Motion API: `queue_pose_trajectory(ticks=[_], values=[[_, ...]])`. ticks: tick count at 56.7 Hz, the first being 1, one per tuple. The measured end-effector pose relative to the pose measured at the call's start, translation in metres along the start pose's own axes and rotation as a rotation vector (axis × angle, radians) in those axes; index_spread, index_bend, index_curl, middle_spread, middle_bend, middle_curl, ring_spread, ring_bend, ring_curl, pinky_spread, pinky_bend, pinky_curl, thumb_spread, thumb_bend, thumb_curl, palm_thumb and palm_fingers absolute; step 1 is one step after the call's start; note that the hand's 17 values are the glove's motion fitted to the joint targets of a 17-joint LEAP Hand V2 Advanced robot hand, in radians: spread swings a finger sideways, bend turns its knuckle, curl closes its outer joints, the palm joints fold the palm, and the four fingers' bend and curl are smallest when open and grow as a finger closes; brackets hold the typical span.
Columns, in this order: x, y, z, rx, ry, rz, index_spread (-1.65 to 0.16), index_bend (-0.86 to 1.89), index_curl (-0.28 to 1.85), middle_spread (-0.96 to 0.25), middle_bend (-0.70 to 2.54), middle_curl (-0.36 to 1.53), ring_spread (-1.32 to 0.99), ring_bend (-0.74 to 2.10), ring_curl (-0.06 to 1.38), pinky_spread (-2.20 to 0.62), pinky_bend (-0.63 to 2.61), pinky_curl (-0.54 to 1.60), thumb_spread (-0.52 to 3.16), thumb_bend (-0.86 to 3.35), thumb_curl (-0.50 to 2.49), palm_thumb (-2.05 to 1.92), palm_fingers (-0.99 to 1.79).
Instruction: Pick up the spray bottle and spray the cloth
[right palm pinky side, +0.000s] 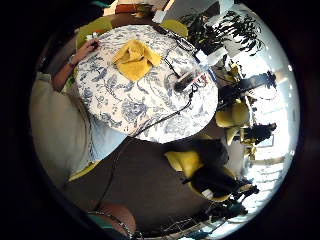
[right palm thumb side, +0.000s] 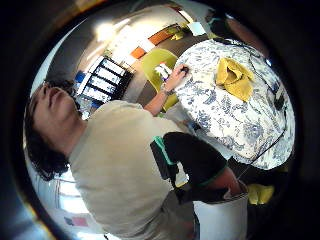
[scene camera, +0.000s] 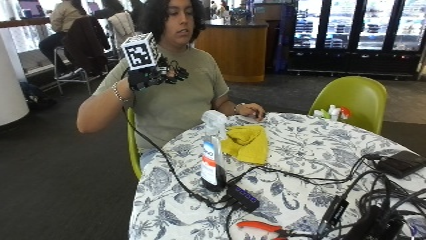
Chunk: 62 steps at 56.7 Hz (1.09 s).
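A round table (scene camera: 313, 150) in a blue floral cloth stands in a café-like room (drinks fridges line the back wall). On it, near to far: spray bottle (scene camera: 213, 152) upright, yellow cloth (scene camera: 247, 143) just behind. The gloved right hand (scene camera: 154, 75) is raised at shoulder height, fingers loosely curled, holding nothing.

Bright window glare; palm views warp outward.
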<state>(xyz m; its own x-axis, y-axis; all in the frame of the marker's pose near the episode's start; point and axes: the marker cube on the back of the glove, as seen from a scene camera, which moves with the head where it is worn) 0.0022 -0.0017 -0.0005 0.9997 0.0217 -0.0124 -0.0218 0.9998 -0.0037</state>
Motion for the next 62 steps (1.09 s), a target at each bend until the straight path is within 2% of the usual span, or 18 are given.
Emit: queue_pose_trajectory(ticks=[6, 14, 30, 43, 50, 62], values=[[0.000, 0.000, -0.001, -0.011, 0.019, -0.007, -0.31, 0.22, 0.15, -0.04, 0.24, 0.12, -0.07, 0.29, 0.12, 0.14, 0.28, 0.13, 0.72, 0.17, 0.10, 0.32, 0.42], [-0.002, -0.002, 0.000, -0.019, 0.014, -0.012, -0.38, 0.19, 0.21, -0.05, 0.22, 0.18, -0.09, 0.29, 0.17, 0.18, 0.25, 0.18, 0.96, 0.13, 0.15, 0.34, 0.41], [0.017, 0.001, -0.003, -0.012, 0.020, 0.024, -0.41, 0.16, 0.26, -0.06, 0.19, 0.25, -0.10, 0.28, 0.22, 0.19, 0.25, 0.25, 1.10, 0.04, 0.22, 0.38, 0.40], [0.058, 0.015, -0.011, 0.027, -0.002, 0.136, -0.41, 0.16, 0.27, -0.06, 0.18, 0.27, -0.11, 0.29, 0.25, 0.19, 0.24, 0.29, 1.12, -0.01, 0.26, 0.41, 0.40], [0.087, 0.027, -0.011, 0.110, -0.141, 0.230, -0.41, 0.15, 0.27, -0.06, 0.18, 0.28, -0.11, 0.29, 0.26, 0.19, 0.25, 0.30, 1.12, -0.01, 0.28, 0.44, 0.40], [0.133, 0.034, 0.006, 0.371, -0.556, 0.419, -0.42, 0.12, 0.25, -0.05, 0.18, 0.29, -0.11, 0.37, 0.30, 0.20, 0.27, 0.33, 1.10, 0.02, 0.32, 0.60, 0.41]])
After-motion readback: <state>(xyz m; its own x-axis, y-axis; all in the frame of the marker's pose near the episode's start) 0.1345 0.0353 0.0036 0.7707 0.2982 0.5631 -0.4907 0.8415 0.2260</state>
